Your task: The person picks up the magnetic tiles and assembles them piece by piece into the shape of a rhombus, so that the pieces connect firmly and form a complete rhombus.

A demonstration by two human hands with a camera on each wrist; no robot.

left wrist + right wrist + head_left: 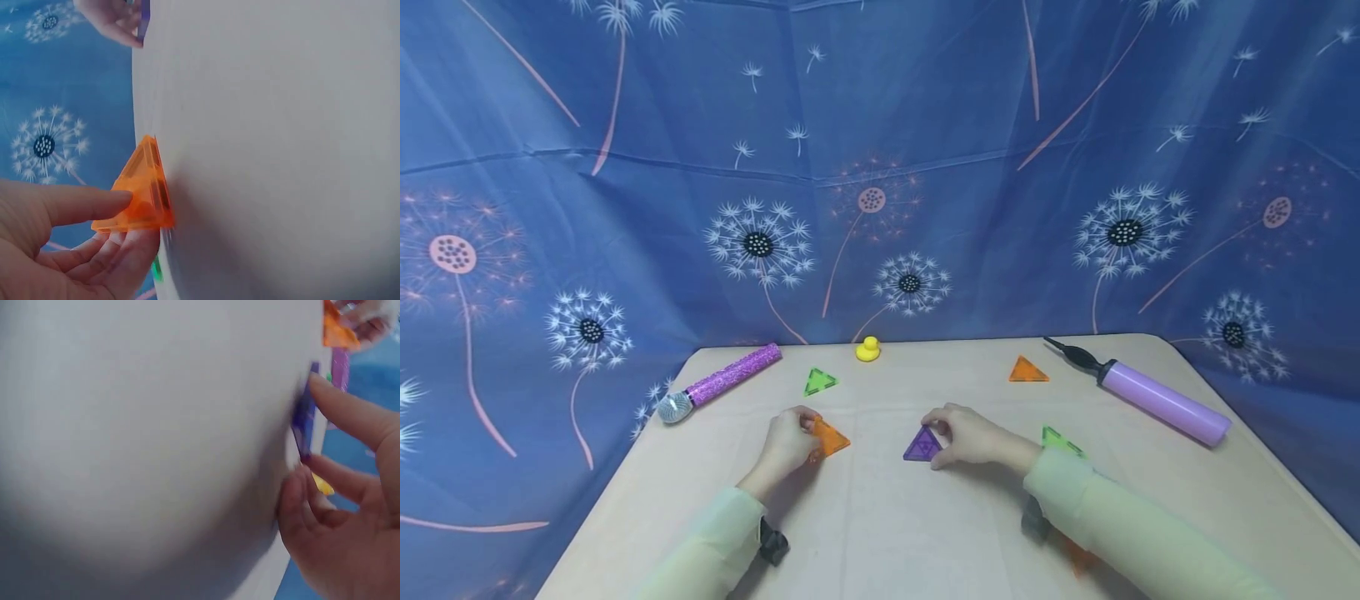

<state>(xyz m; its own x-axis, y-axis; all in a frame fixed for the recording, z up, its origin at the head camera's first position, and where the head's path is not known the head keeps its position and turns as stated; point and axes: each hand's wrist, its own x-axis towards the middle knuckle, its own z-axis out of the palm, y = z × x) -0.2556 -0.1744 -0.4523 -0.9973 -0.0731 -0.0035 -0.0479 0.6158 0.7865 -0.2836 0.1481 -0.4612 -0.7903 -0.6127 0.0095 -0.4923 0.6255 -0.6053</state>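
In the head view my left hand (786, 442) pinches an orange translucent triangular tile (831, 437), left of the table's middle. The left wrist view shows the thumb on the near face of this orange tile (142, 181) and the other fingers behind it, with its edge close to the tabletop. To the right, my right hand (972, 435) holds a purple triangular tile (921, 447) between thumb and index finger. Seen edge-on in the right wrist view, the purple tile (305, 422) has a fingertip at each end. A gap separates the two tiles.
Behind the hands lie a green triangle (818, 382), a yellow rubber duck (868, 350) and an orange triangle (1027, 370). A glittery purple microphone (730, 379) is at left, a lilac balloon pump (1163, 402) at right. My right sleeve partly covers a green tile (1062, 441) and an orange piece (1081, 560).
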